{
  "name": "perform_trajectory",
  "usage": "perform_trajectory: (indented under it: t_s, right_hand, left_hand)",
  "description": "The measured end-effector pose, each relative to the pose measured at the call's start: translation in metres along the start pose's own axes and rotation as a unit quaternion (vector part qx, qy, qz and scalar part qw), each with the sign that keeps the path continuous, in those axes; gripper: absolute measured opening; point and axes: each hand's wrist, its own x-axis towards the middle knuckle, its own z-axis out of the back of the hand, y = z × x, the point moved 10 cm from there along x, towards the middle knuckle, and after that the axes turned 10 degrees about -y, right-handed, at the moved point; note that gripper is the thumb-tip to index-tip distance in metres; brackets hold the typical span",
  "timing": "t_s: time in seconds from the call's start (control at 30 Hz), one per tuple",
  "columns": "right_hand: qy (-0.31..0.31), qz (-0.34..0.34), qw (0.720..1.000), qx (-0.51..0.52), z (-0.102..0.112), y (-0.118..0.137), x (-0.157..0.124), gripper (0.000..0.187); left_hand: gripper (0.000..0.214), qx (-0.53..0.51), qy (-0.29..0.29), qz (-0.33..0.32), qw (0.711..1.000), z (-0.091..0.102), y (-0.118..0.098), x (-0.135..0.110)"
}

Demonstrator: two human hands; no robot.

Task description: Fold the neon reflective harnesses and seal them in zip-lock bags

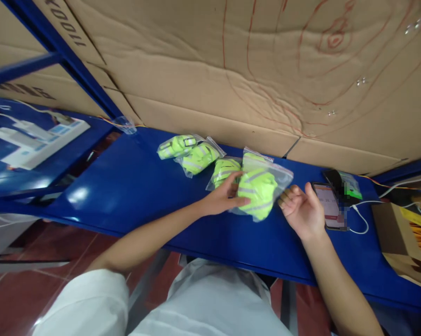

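Several clear plastic bags with folded neon-yellow reflective garments lie in a row on a blue shelf [133, 186]. My left hand [221, 198] rests with fingers stretched out on the nearest bag [259, 191], touching its left side. My right hand [301, 210] hovers palm-up just right of that bag, fingers loosely curled and holding nothing. Another bag [224, 170] lies behind my left hand. Two more bags [199, 158] [175, 146] lie farther left.
A phone [329, 205] with a lit screen and a white cable lies right of my right hand. An open cardboard box [403, 238] stands at the far right. Cardboard sheets [266, 70] form the wall behind. A white power strip [31, 140] sits on the left shelf.
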Motion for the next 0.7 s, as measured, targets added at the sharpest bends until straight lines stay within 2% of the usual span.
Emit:
perform_trajectory:
  t_s: [0.07, 0.13, 0.17, 0.23, 0.3, 0.37, 0.47, 0.53, 0.6, 0.7]
  right_hand:
    - [-0.002, -0.022, 0.998, 0.064, 0.000, 0.000, 0.002, 0.040]
    - [-0.006, -0.039, 0.995, 0.091, -0.001, -0.005, 0.003, 0.036]
    - [-0.005, -0.042, 0.995, 0.088, -0.002, -0.008, 0.004, 0.034]
    - [0.014, -0.029, 0.998, 0.045, -0.008, -0.013, 0.003, 0.032]
    - [0.042, -0.008, 0.999, -0.015, -0.017, -0.019, 0.001, 0.033]
    - [0.061, 0.009, 0.996, -0.066, -0.024, -0.025, -0.001, 0.034]
    - [0.069, 0.032, 0.989, -0.127, -0.028, -0.035, -0.001, 0.033]
    - [0.074, 0.062, 0.978, -0.185, -0.029, -0.040, -0.002, 0.033]
    - [0.080, 0.109, 0.958, -0.252, -0.031, -0.042, -0.006, 0.031]
    - [0.114, 0.184, 0.917, -0.336, -0.044, -0.044, -0.019, 0.018]
  left_hand:
    - [0.083, 0.078, -0.112, -0.030, 0.990, 0.034, -0.018, 0.011]
    - [0.069, 0.202, -0.203, -0.047, 0.957, 0.065, -0.038, 0.016]
    - [0.067, 0.260, -0.229, -0.048, 0.937, 0.076, -0.047, 0.017]
    - [0.069, 0.337, -0.242, -0.048, 0.908, 0.088, -0.062, 0.019]
    - [0.068, 0.383, -0.237, -0.051, 0.892, 0.091, -0.075, 0.019]
    - [0.063, 0.445, -0.246, -0.057, 0.859, 0.091, -0.089, 0.017]
    - [0.058, 0.567, -0.285, -0.092, 0.767, 0.090, -0.112, 0.011]
    - [0.054, 0.605, -0.291, -0.169, 0.722, 0.082, -0.125, 0.005]
    - [0.049, 0.592, -0.273, -0.285, 0.703, 0.071, -0.131, -0.005]
    - [0.039, 0.572, -0.217, -0.422, 0.669, 0.059, -0.120, -0.025]
